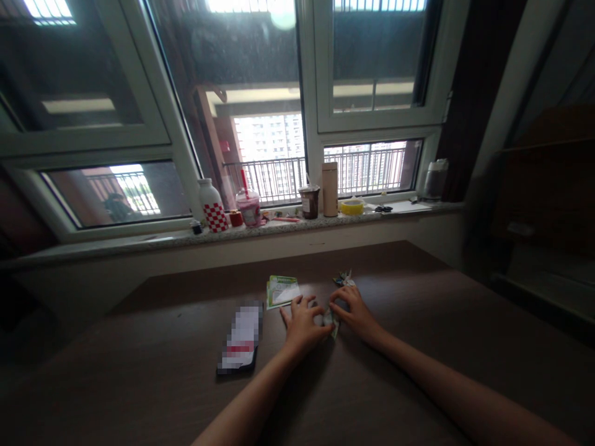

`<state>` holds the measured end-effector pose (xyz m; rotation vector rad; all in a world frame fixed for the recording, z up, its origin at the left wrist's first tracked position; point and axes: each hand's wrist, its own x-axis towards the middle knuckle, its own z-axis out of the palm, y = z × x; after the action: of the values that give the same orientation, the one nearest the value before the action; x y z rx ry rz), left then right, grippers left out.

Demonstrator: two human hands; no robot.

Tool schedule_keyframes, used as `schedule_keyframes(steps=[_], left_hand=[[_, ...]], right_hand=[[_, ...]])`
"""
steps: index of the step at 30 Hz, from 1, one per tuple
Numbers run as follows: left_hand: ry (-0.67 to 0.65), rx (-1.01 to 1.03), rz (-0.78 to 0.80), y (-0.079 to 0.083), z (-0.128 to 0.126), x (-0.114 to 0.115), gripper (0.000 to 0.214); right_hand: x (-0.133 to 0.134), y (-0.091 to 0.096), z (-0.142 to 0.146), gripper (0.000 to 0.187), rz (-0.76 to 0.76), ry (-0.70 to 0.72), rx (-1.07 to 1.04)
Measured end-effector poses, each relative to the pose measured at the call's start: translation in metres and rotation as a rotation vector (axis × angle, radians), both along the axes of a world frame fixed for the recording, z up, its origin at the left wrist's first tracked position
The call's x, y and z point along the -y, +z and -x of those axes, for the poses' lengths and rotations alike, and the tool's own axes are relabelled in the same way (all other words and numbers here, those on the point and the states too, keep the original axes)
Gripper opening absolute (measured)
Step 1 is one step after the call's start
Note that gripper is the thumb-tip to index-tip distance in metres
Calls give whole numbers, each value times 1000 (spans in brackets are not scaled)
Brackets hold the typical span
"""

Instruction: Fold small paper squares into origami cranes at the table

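Handling small paper piece point(331, 329) on desk point(427, 297), abt midway btwn L and R edges, well in from far edge. Running long axis roughly far-to-near; pointing visible narrow end at near edge, slightly R. Can't see far end, fingers in way. On L hand point(303, 326): half curled, fingers spread, thumb on near part of paper; can't tell if gripping or just pressing. On R hand point(356, 313): thumb + index nearly together, pinching far part. Just past R hand, twd far edge: crumpled paper bits point(346, 280). Nr middle of far edge: green-white cards point(281, 292), stacked, just past L fingertips. Twd L edge: phone point(240, 334), flat, screen pixelated. Beyond far edge: windowsill point(153, 244) w/ checked bottle point(214, 214), yellow tape point(352, 208).
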<state>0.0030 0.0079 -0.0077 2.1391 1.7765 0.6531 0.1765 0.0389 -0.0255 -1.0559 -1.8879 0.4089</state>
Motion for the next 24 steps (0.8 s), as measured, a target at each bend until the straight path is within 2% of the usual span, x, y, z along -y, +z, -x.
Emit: schedule_keyframes(steps=[17, 24], left_hand=[[41, -14, 9, 2, -1, 2, 32], [46, -16, -1, 2, -2, 3, 31]], right_hand=[[-7, -7, -4, 13, 38, -43, -14], [-5, -8, -4, 5, 68, -92, 20]])
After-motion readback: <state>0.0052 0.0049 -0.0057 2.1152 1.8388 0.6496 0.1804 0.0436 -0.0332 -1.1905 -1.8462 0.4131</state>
